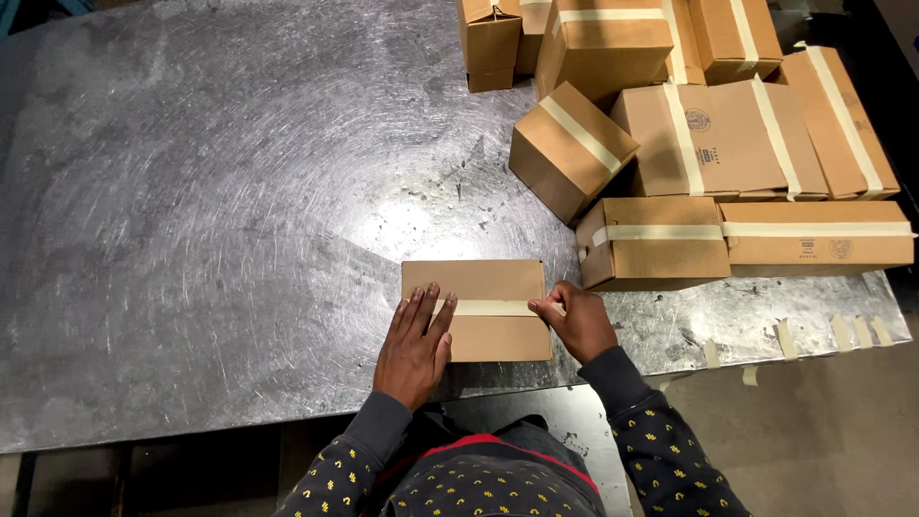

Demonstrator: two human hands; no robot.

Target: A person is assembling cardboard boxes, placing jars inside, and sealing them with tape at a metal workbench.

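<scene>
L hand (pixel 414 347) is lying flat, fingers spread, on box (pixel 479 280). R hand (pixel 577 323) is pinching tape (pixel 490 308) at box's right edge, on worktop (pixel 191 239).

A small brown cardboard box (pixel 486 311) with a pale tape strip (pixel 490 307) lies nearest; right of that box and beyond it, a cluster of taped brown boxes (pixel 713 134); two bear round printed marks.

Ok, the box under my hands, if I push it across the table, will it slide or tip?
The box lies flat and low on smooth metal table, so it would probably slide, not tip. Its faces look flat and uncrushed, so it is likely stiff. The left hand presses it flat, the right hand pinches tape at its edge.
</scene>
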